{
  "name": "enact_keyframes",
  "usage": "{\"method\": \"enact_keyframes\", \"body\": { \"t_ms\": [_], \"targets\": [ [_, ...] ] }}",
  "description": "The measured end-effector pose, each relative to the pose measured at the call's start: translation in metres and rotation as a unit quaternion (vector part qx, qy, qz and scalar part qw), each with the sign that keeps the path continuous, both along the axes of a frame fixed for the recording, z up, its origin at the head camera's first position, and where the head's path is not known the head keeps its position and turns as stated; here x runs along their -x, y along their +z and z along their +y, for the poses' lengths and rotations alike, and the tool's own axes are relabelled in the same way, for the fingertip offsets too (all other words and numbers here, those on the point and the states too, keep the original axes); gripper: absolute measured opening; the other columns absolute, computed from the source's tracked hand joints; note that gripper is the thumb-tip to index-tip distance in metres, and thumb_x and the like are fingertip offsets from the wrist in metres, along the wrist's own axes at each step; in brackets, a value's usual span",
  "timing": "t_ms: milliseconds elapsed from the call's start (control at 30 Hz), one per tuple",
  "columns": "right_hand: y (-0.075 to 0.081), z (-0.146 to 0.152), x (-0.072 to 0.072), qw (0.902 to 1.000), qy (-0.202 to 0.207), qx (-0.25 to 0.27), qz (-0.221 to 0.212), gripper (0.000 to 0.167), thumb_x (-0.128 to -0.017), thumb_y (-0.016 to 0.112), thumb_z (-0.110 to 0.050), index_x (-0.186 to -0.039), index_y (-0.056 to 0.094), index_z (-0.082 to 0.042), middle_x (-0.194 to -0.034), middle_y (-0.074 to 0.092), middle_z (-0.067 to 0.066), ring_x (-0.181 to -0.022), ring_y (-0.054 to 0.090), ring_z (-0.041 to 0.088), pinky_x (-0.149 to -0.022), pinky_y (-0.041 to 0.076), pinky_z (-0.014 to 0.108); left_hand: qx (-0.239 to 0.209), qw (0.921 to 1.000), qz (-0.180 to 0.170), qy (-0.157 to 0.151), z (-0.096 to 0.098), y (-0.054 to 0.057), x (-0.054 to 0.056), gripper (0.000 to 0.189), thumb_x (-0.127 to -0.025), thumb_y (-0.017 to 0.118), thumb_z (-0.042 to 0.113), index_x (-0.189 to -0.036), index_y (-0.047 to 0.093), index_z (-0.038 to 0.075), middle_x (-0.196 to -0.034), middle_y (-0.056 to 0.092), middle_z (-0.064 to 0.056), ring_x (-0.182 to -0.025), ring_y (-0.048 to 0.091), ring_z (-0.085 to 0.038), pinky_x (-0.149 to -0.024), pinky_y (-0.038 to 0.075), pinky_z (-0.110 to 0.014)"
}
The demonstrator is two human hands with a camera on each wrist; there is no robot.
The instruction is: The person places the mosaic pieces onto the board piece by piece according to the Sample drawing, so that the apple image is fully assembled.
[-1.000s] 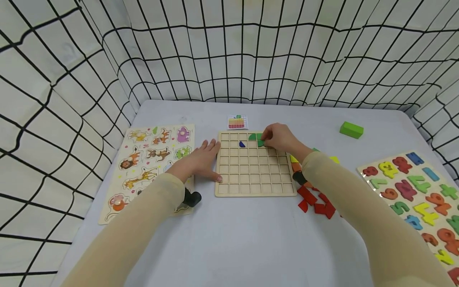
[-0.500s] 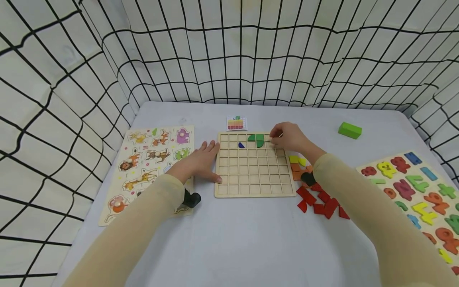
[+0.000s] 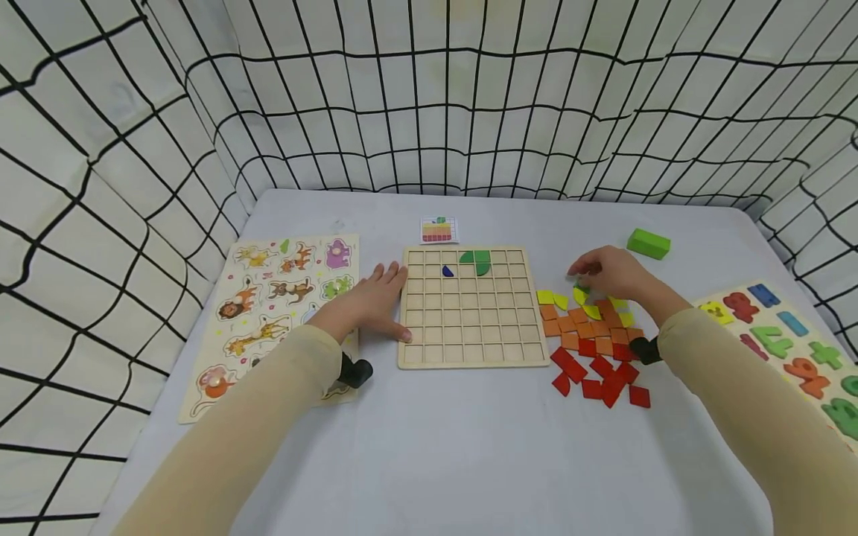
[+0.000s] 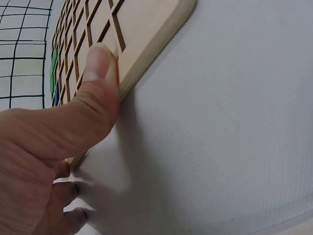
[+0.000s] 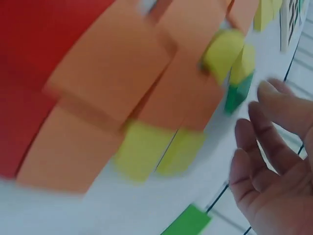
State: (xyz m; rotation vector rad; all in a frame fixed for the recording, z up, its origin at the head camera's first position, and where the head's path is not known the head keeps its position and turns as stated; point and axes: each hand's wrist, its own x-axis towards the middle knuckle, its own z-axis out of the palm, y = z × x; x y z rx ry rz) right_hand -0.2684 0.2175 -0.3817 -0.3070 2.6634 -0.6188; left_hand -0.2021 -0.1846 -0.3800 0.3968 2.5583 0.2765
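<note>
My left hand (image 3: pixel 375 307) rests along the left edge of a square wooden grid board (image 3: pixel 474 320); in the left wrist view its thumb (image 4: pixel 98 73) lies on the rim. Two green quarter-round pieces (image 3: pixel 481 260) and a small blue piece (image 3: pixel 447 271) lie on the board's far rows. My right hand (image 3: pixel 613 274) hovers at the far side of a heap of yellow (image 3: pixel 546 298), orange (image 3: pixel 568 324) and red pieces (image 3: pixel 612 388). In the right wrist view its fingers are loosely bent, apart from the pieces, with nothing visible between them. A green piece (image 5: pixel 238 95) lies close to the fingertips.
A small pattern card (image 3: pixel 439 231) lies behind the board. To the left is an animal puzzle board (image 3: pixel 214 348). A number puzzle board (image 3: pixel 814 327) lies at the right, and a green block (image 3: pixel 648 243) at the back right. Black netting (image 3: pixel 447 104) stands around the table.
My right hand has left the far right corner of the grid board and moved right to the heap, uncovering more of the pieces. My left hand has stayed at the board's edge.
</note>
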Motion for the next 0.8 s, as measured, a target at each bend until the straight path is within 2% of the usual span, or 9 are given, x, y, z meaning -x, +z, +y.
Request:
{"method": "enact_keyframes", "body": {
  "t_ms": [200,400,500,633,800],
  "targets": [
    [-0.008,0.016,-0.001,0.9997,0.021,-0.013,-0.01,0.03,-0.097,0.063,-0.001,-0.127,0.07,-0.002,-0.127,0.062,0.024,-0.112,0.055,0.038,-0.094,0.057,0.048,0.002,1.0,-0.003,0.006,0.0,-0.001,0.0,0.122,-0.085,0.08,0.05,-0.163,0.002,0.0,-0.171,-0.005,-0.022,-0.159,-0.005,-0.043,-0.129,0.01,-0.06],
    [-0.008,0.018,-0.001,0.9996,0.02,-0.008,0.016,0.023,-0.096,0.068,-0.003,-0.118,0.065,0.002,-0.117,0.064,0.023,-0.107,0.056,0.038,-0.095,0.056,0.052,0.001,1.0,-0.002,0.008,-0.001,-0.003,0.0,0.122,-0.085,0.08,0.05,-0.164,0.002,0.001,-0.171,-0.005,-0.021,-0.159,-0.005,-0.043,-0.129,0.01,-0.06],
    [-0.007,0.019,0.0,0.9994,0.01,-0.002,0.034,0.019,-0.096,0.07,-0.006,-0.111,0.063,0.001,-0.11,0.064,0.021,-0.102,0.055,0.036,-0.092,0.055,0.05,0.002,1.0,0.0,0.002,-0.001,-0.003,0.001,0.122,-0.085,0.08,0.05,-0.163,0.002,0.0,-0.171,-0.004,-0.022,-0.158,-0.004,-0.044,-0.128,0.011,-0.061],
    [-0.007,0.013,0.004,0.9981,-0.002,0.031,0.054,0.016,-0.096,0.07,-0.009,-0.108,0.064,0.0,-0.106,0.063,0.019,-0.1,0.056,0.034,-0.089,0.053,0.043,0.001,1.0,0.001,0.002,-0.001,-0.004,0.001,0.122,-0.085,0.08,0.05,-0.163,0.002,0.0,-0.171,-0.004,-0.022,-0.158,-0.004,-0.044,-0.128,0.011,-0.061],
    [-0.006,-0.011,0.01,0.9947,0.002,0.085,0.057,0.016,-0.097,0.069,-0.01,-0.111,0.068,-0.001,-0.11,0.066,0.017,-0.104,0.061,0.032,-0.093,0.054,0.041,-0.001,1.0,0.001,0.004,-0.002,-0.005,0.001,0.122,-0.084,0.081,0.05,-0.163,0.002,0.0,-0.171,-0.005,-0.022,-0.158,-0.005,-0.044,-0.128,0.011,-0.061]
  ]
}}
